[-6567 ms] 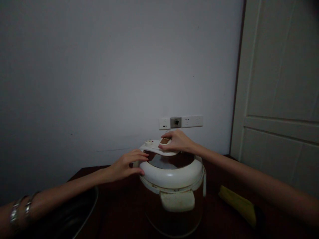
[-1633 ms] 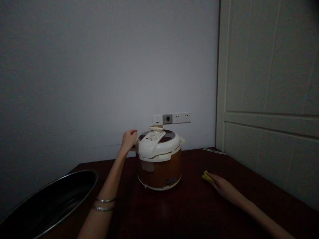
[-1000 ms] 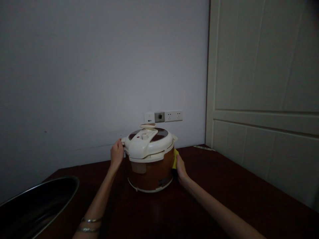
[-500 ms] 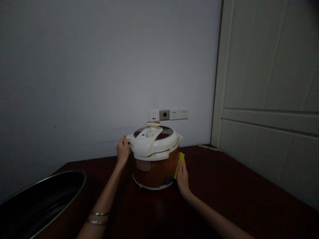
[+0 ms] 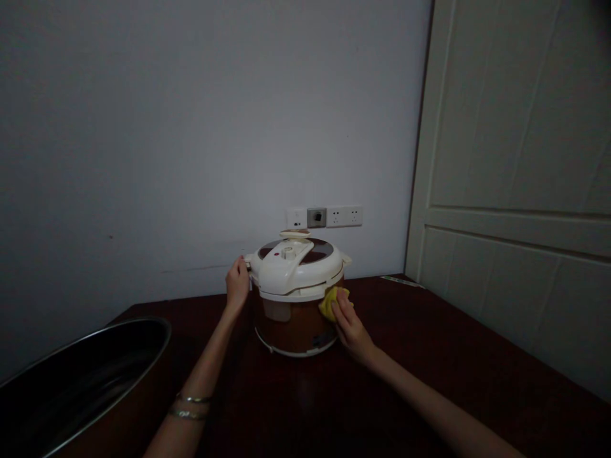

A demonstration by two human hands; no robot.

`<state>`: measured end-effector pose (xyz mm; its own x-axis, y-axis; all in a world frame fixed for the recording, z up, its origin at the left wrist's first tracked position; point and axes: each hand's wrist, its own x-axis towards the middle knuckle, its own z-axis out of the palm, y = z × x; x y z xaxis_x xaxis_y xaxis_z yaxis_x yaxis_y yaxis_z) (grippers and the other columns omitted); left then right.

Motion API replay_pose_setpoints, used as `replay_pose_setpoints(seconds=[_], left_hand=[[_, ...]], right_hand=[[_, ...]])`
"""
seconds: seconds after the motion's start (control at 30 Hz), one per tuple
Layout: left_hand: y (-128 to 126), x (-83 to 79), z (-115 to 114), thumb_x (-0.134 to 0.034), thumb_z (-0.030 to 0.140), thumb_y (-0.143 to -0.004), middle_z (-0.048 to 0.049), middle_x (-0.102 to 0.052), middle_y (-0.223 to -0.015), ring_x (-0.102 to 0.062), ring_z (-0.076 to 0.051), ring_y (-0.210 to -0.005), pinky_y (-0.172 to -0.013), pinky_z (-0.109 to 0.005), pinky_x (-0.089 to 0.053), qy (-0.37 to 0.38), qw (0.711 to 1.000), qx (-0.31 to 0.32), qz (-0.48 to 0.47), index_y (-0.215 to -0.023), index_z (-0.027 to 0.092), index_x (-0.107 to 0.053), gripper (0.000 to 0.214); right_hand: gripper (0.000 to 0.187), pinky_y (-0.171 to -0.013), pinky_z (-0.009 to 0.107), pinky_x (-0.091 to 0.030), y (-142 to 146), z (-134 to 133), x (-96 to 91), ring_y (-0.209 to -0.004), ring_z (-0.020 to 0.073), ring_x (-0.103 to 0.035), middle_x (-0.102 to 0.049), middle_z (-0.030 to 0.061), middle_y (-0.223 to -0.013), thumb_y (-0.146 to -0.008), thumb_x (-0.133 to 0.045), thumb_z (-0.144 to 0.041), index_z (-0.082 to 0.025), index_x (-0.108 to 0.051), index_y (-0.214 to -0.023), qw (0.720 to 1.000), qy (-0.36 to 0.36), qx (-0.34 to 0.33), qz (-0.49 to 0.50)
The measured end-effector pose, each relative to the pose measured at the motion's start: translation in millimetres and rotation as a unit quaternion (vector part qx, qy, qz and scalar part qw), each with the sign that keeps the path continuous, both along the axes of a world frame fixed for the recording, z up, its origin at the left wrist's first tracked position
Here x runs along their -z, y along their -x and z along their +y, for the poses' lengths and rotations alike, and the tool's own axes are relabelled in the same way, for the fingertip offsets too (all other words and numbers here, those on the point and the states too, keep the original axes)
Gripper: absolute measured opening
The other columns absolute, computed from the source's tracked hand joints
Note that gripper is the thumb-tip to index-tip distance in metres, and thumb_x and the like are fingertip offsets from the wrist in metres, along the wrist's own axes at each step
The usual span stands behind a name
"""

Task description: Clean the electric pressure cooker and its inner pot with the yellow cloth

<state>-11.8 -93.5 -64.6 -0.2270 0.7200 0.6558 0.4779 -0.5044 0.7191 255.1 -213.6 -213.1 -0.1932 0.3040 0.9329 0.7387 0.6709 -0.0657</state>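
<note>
An electric pressure cooker [image 5: 281,327] with a white lid and a brown body stands upright on the dark red table, its lid on. My left hand [image 5: 237,284] is closed around the side handle at the cooker's left. With my right hand [image 5: 351,324] I grip a yellow cloth [image 5: 329,304], pressed against the right front of the brown body just under the lid rim. Part of the cloth is hidden behind my fingers.
A large dark pan [image 5: 167,327] with a metal rim takes up the lower left. Behind the cooker, wall sockets [image 5: 344,216] sit on the pale wall. A panelled door [image 5: 501,254] stands at the right, near a thin strip [image 5: 401,281] on the table [image 5: 405,394].
My right hand has moved the yellow cloth up and leftward, from the cooker's right side onto its right front. My left hand stays at the handle. The view has shifted slightly.
</note>
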Motion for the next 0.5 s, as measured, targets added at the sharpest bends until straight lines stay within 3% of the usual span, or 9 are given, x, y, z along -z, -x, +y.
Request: replay_pose_setpoints(seconds=[0.07, 0.17, 0.23, 0.33, 0.43, 0.5], left_hand=[[0, 0.3, -1, -0.034, 0.029, -0.089, -0.0157, -0.059, -0.125, -0.053, -0.023, -0.118, -0.100, -0.033, -0.037, -0.001, 1.000, 0.002, -0.005, -0.115, 0.009, -0.060, 0.042], [-1, 1.2, -2, -0.034, 0.030, -0.089, -0.0133, -0.061, -0.124, -0.053, -0.021, -0.117, -0.100, -0.032, -0.038, 0.000, 1.000, 0.003, -0.014, -0.115, 0.012, -0.061, 0.041], [-1, 1.8, -1, -0.035, 0.030, -0.089, -0.0115, -0.061, -0.123, -0.053, -0.020, -0.117, -0.100, -0.032, -0.037, -0.002, 1.000, 0.004, -0.017, -0.114, 0.013, -0.061, 0.040], [1, 1.9, 0, -0.035, 0.029, -0.090, -0.0114, -0.062, -0.122, -0.054, -0.020, -0.116, -0.099, -0.032, -0.038, -0.007, 1.000, 0.013, -0.006, -0.114, 0.013, -0.061, 0.039], [4, 1.6, 1, -0.034, 0.029, -0.090, -0.0130, -0.062, -0.121, -0.055, -0.021, -0.114, -0.098, -0.032, -0.039, -0.004, 1.000, 0.024, 0.011, -0.114, 0.011, -0.061, 0.041], [6, 1.7, 1, -0.034, 0.029, -0.090, -0.0144, -0.061, -0.123, -0.054, -0.021, -0.116, -0.099, -0.032, -0.038, -0.003, 1.000, 0.025, 0.016, -0.115, 0.009, -0.061, 0.041]], right_hand=[[0.049, -0.108, 0.049, -0.033, -13, -10, 10.9, -0.136, 0.0235, -0.022, -0.036, 0.0024, -0.144, -0.090, -0.042, -0.010, -0.029, -0.043, -0.135, 0.994, 0.076, -0.040, -0.068], [0.045, -0.111, 0.040, -0.031, -23, -24, -6.6, -0.134, 0.0177, -0.029, -0.047, -0.0043, -0.136, -0.092, -0.045, -0.014, -0.036, -0.046, -0.131, 0.964, 0.156, -0.117, -0.180], [0.047, -0.112, 0.037, -0.029, -20, -28, -30.4, -0.133, 0.0159, -0.031, -0.047, -0.0050, -0.136, -0.092, -0.044, -0.012, -0.035, -0.044, -0.133, 0.950, 0.146, -0.154, -0.230], [0.048, -0.111, 0.039, -0.029, -2, -26, -55.2, -0.133, 0.0168, -0.031, -0.046, -0.0031, -0.137, -0.092, -0.045, -0.011, -0.033, -0.041, -0.135, 0.960, 0.086, -0.146, -0.222], [0.049, -0.110, 0.040, -0.030, 21, -23, -51.0, -0.134, 0.0173, -0.029, -0.047, -0.0015, -0.136, -0.091, -0.046, -0.010, -0.030, -0.040, -0.136, 0.973, 0.044, -0.115, -0.196], [0.049, -0.110, 0.037, -0.032, 32, -25, -38.5, -0.135, 0.0162, -0.027, -0.046, -0.0009, -0.137, -0.092, -0.045, -0.010, -0.028, -0.040, -0.137, 0.961, 0.048, -0.127, -0.239]])
